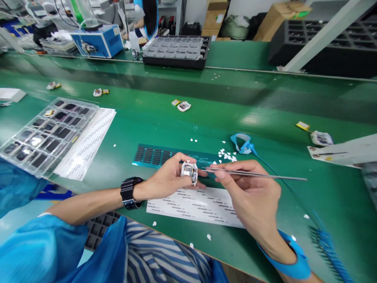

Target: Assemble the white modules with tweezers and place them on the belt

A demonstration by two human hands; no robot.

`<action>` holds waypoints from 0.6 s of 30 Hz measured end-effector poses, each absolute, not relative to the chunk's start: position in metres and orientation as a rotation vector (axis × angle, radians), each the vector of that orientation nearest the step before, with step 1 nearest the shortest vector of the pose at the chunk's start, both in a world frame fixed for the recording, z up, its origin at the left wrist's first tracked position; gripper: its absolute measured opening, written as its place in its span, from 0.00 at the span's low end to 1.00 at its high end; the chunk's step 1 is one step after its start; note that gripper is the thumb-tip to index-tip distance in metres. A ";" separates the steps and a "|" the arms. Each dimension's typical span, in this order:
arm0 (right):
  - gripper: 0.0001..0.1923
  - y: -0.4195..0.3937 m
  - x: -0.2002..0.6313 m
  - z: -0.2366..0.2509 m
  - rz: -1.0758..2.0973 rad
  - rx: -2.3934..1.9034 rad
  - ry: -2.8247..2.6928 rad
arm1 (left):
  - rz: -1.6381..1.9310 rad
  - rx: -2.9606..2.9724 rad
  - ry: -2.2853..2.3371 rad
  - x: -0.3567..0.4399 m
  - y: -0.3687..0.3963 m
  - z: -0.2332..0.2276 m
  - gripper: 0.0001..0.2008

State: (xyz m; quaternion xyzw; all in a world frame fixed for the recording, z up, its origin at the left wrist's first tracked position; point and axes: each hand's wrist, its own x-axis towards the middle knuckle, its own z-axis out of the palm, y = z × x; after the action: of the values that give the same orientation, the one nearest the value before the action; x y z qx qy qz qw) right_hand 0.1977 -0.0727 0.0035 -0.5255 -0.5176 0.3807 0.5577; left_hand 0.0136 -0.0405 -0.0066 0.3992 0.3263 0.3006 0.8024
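My left hand (166, 179) is closed around a small white watch case (189, 173), its open side with the electronics facing up. In my right hand (250, 192) is a pair of metal tweezers (259, 174), their tips pointing left, just beside the watch case. Whether anything sits between the tips is too small to tell. Under my hands lies a white sheet with rows of printed text (191, 208). Behind the left hand is a teal strip with rows of small dark pieces (153, 155). Small white stickers (228, 156) lie scattered past the right hand.
A clear tray of dark screens (44, 133) sits at left on another printed sheet (88, 145). Several watch cases with yellow batteries, one being this case (184, 106), lie farther back. A blue wrist strap (243, 143) and its cord are at right. A person (147, 17) is beyond the bench.
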 end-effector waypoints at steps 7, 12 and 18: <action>0.10 -0.076 0.203 0.004 0.569 -1.129 -1.571 | 0.440 0.879 0.672 0.013 -0.035 0.006 0.22; 0.20 -0.075 0.211 -0.002 0.166 -1.117 -1.982 | 0.403 1.009 0.710 0.011 -0.037 0.005 0.17; 0.24 -0.072 0.214 -0.010 0.049 -1.126 -2.172 | 0.428 1.137 0.723 0.011 -0.037 0.003 0.16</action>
State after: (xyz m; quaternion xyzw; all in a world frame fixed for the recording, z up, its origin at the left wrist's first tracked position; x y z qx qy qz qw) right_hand 0.2140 -0.0716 -0.0105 -0.4326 -0.8346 0.0190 0.3404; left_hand 0.0110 -0.0368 0.0033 0.5224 0.3320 0.1968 0.7604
